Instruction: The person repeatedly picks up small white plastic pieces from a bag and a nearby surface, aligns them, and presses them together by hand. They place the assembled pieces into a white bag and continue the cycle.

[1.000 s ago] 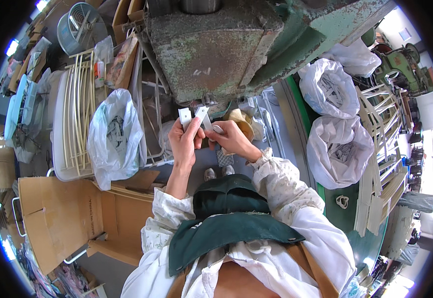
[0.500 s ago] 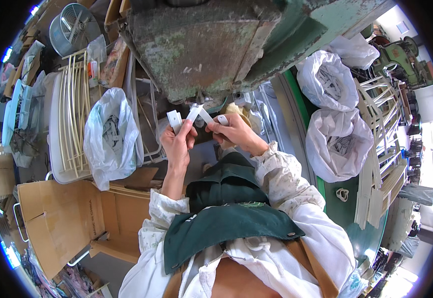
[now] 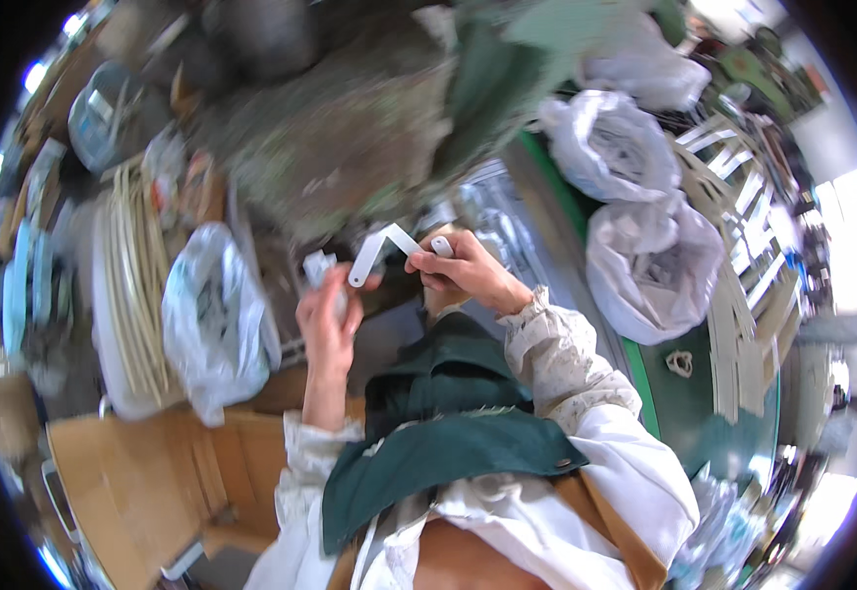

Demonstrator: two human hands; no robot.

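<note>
Left hand [image 3: 328,320] has shifted away from right hand [image 3: 472,273].

Head view | lettering: none readable | labels: none readable | numbers, signs: none readable

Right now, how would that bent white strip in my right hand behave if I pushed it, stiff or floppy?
The bent white strip is probably stiff: its straight sections meet at a sharp angle without sagging. It looks thin and narrow, so it's likely light. Its smooth-looking face might feel slippery.
</note>
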